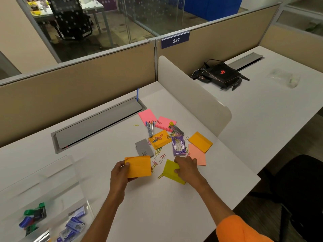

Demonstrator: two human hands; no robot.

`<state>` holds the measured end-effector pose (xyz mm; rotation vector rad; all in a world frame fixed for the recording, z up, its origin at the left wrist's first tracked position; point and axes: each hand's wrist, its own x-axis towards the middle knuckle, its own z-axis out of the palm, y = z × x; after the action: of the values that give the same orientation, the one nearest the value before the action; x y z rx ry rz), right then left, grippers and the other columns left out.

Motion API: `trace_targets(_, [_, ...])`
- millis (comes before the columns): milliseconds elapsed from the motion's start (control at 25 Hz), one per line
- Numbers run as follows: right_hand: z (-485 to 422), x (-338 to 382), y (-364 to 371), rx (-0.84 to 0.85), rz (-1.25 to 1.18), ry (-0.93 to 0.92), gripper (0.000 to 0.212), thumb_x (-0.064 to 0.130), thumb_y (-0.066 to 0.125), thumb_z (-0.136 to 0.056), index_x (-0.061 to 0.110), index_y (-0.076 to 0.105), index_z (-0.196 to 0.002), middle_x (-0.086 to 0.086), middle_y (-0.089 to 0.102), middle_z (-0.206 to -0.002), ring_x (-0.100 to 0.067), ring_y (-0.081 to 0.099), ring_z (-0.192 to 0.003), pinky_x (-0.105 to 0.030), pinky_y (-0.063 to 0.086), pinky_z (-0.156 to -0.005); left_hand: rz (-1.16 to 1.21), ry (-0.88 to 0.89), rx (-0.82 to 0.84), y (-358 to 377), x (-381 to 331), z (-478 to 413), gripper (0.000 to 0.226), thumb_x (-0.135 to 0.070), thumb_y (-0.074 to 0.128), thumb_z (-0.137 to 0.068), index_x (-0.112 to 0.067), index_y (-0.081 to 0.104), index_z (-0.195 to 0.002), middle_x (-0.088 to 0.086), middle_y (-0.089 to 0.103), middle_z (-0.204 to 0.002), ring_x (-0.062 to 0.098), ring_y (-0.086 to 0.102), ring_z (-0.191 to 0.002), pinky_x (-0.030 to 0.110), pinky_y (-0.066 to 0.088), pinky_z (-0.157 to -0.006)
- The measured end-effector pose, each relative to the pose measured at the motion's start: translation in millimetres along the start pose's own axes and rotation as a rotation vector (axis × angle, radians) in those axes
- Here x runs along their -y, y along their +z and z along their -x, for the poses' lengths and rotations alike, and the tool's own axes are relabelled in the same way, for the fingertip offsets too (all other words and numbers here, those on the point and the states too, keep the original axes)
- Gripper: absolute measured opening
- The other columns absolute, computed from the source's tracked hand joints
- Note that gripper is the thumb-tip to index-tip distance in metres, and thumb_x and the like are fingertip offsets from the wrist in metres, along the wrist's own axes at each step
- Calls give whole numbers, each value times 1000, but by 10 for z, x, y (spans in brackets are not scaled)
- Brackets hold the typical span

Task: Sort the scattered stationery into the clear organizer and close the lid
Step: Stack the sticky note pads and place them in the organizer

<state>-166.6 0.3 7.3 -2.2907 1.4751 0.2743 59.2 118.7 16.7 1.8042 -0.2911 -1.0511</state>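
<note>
My left hand [120, 172] grips an orange sticky-note pad [139, 165] by its left edge, just above the desk. My right hand [187, 169] pinches a yellow-green sticky-note pad [170, 170], tilted on the desk. Beyond them lie scattered stationery: two pink pads [147, 116] [165, 123], more orange pads [160, 139] [200, 142], a salmon pad [198, 155], a purple staple box [178, 145], a grey box [144, 147], two staplers [150, 127] [175, 128] and several coloured paper clips [158, 151]. The clear organizer [52, 198] stands at the lower left, lid up, holding binder clips and staple boxes.
A grey cable tray [97, 123] is set into the desk behind the pile. A white divider [192, 96] borders the desk on the right. On the neighbouring desk sits a black device [221, 74]. A black chair [300, 189] stands at the right.
</note>
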Motion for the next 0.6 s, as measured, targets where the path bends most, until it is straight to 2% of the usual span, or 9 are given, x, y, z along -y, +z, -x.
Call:
trace_targets(120, [98, 56, -166, -75, -180, -7, 35, 24, 62, -93, 21, 54, -128, -6, 56, -134, -25, 48, -126, -36, 37, -97, 7, 1, 24, 57, 4, 15, 27, -24, 50, -100, -14, 52, -125, 15, 49, -132, 38, 56, -112, 54, 56, -86])
trace_targets(200, [165, 150, -318, -82, -376, -53, 34, 21, 63, -93, 19, 58, -127, -8, 59, -131, -24, 50, -124, -31, 43, -93, 19, 3, 57, 108, 10, 32, 23, -22, 48, -101, -15, 53, -122, 15, 49, -130, 38, 56, -111, 50, 58, -81])
trace_targets(320, [239, 368, -485, -21, -620, -154, 29, 15, 63, -92, 16, 66, -121, -11, 69, -113, -16, 60, -100, -24, 46, -78, 74, -30, 109, 202, 32, 68, 23, -19, 45, -102, -11, 56, -121, 15, 54, -128, 36, 59, -109, 43, 60, -71])
trace_targets(400, [243, 534, -496, -3, -641, -182, 27, 15, 62, -92, 18, 67, -119, -11, 70, -108, -16, 60, -96, -23, 43, -77, 106, -56, 147, 249, 45, 103, 25, -18, 44, -102, -10, 58, -121, 16, 59, -125, 35, 61, -108, 38, 60, -64])
trace_targets(480, [214, 663, -450, -14, -631, -179, 24, 17, 62, -93, 18, 66, -116, -12, 69, -110, -21, 62, -101, -23, 42, -76, 136, -65, 188, 279, 54, 145, 26, -19, 44, -102, -11, 62, -119, 17, 64, -120, 33, 65, -105, 33, 59, -60])
trace_targets(600, [144, 763, -363, -53, -571, -172, 20, 18, 61, -94, 16, 64, -113, -12, 67, -117, -23, 61, -106, -21, 40, -75, 183, -87, 211, 296, 44, 208, 30, -23, 42, -102, -12, 62, -121, 18, 67, -117, 34, 66, -103, 37, 60, -64])
